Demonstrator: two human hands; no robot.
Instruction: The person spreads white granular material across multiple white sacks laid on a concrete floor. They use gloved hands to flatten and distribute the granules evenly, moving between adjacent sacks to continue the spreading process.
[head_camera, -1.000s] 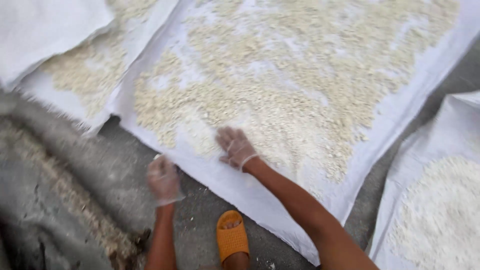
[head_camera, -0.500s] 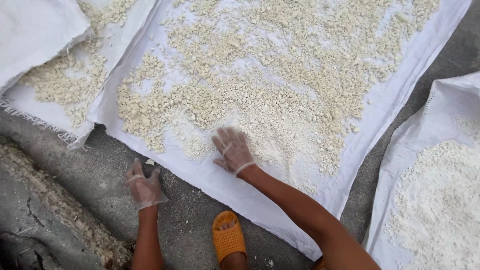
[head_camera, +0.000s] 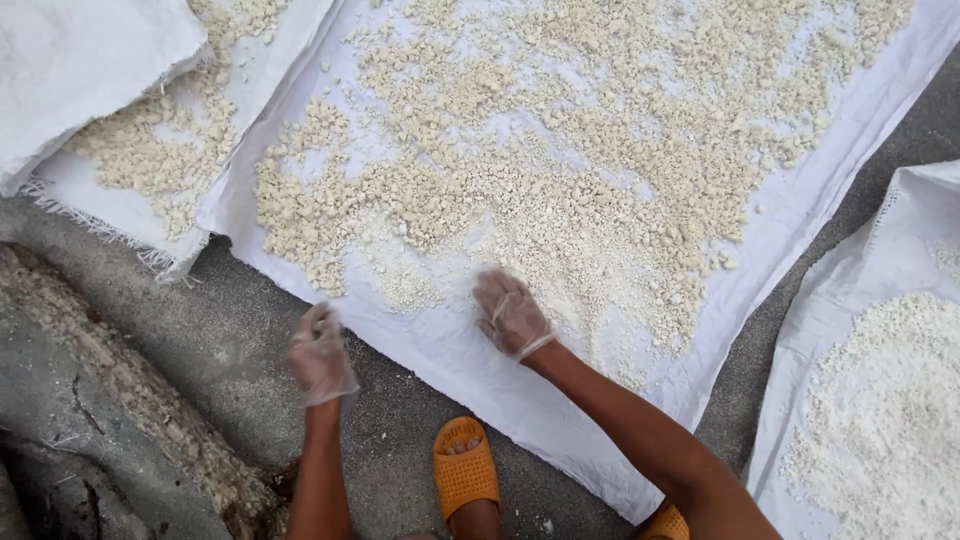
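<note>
The right hand, gloved in clear plastic, is being pressed palm-down with fingers loosely curled into pale crumbly granules on a white woven sheet. The gloved left hand, loosely closed, is being held at the sheet's near edge; whether anything is gripped cannot be told. An orange sandal is lying just behind both hands.
</note>
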